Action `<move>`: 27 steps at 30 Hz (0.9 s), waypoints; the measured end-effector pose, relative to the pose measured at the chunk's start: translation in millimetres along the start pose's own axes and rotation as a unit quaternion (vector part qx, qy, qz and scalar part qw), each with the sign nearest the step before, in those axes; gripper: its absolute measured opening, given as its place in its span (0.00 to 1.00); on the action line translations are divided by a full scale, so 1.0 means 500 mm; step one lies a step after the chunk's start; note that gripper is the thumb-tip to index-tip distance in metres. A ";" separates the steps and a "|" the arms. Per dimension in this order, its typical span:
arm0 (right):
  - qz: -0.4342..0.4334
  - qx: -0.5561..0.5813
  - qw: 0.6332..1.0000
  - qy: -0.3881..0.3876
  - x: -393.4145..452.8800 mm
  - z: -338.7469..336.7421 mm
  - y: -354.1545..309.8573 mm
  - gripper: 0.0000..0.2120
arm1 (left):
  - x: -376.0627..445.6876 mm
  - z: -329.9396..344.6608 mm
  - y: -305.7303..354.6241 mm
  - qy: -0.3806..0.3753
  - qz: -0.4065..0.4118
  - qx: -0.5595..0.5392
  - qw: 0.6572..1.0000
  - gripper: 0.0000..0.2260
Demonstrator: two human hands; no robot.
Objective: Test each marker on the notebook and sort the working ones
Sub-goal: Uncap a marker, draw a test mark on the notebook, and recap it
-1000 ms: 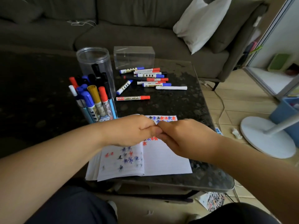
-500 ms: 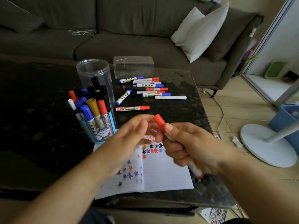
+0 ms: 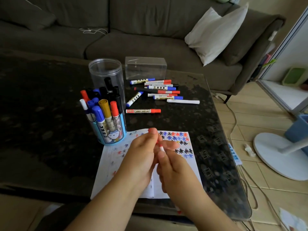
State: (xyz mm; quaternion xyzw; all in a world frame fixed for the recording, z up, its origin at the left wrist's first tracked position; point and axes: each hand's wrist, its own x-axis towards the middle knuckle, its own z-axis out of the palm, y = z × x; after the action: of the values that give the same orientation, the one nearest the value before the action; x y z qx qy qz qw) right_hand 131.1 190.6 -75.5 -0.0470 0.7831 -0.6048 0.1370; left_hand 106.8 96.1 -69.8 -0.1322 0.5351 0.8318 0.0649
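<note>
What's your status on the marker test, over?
Left hand pinching red cap. Right hand gripping the red marker over the notebook. Nothing in the way.

A home living room: grey sofa [image 3: 133,35] (white cushion [image 3: 215,34] on it), dark coffee table [image 3: 41,130], tiled floor [image 3: 260,124].

10 loose markers [image 3: 156,92], 2 clear containers [image 3: 106,75], 1 notebook [image 3: 191,162], 2 hands [image 3: 141,157]

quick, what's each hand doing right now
Left hand: pinches the red cap at its fingertips.
Right hand: grips the red marker, body mostly hidden in the fist.
</note>
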 end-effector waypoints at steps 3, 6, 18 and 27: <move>0.066 0.039 0.997 -0.009 -0.003 -0.015 0.018 0.15 | 0.004 -0.018 -0.008 0.036 0.040 0.088 0.995 0.16; 0.073 0.099 0.992 -0.036 -0.015 -0.040 0.012 0.14 | 0.003 -0.031 -0.002 0.094 0.054 0.124 0.986 0.14; 0.126 0.343 0.931 0.023 0.013 -0.124 0.041 0.12 | 0.078 -0.080 -0.002 0.026 0.150 0.405 0.902 0.04; 0.023 0.207 0.977 -0.048 0.057 -0.105 0.121 0.06 | 0.116 -0.093 -0.035 0.010 0.158 0.492 0.856 0.11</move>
State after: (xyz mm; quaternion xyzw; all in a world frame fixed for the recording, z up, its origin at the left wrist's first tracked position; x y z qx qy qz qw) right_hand 95.2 248.6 -125.8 -0.0286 0.6346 -0.7472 0.1952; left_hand 62.8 59.3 -119.9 -0.0051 0.8889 0.4578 -0.0167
